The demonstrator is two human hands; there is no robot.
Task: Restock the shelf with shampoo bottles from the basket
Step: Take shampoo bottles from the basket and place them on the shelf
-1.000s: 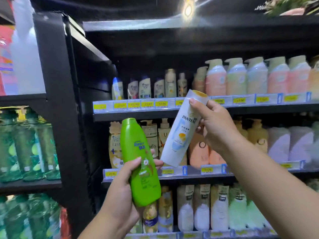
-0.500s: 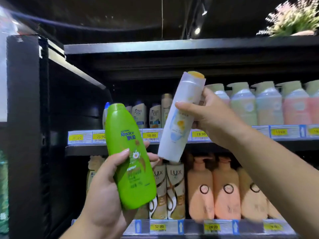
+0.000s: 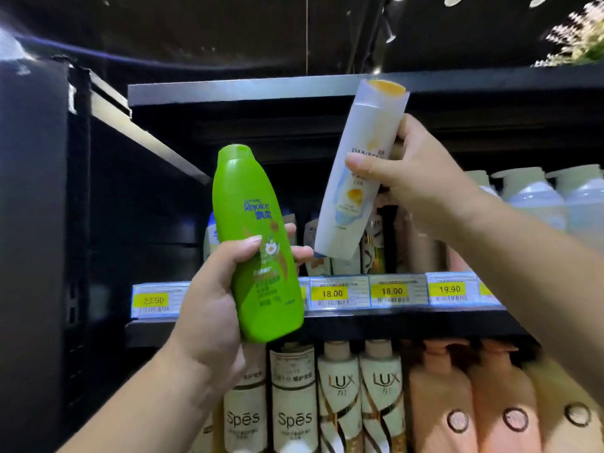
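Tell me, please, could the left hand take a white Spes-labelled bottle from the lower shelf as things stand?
Probably not: the left hand grips the green Rejoice shampoo bottle, so it is occupied. The white Spes-labelled bottle stands just below, in the open.

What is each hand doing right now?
Left hand: holding the green bottle.
Right hand: holding the white bottle.

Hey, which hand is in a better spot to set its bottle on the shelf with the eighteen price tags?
Right, probably. The right hand holds the white bottle with its base above the price-tag rail. The left hand holds the green bottle lower, its base below that rail.
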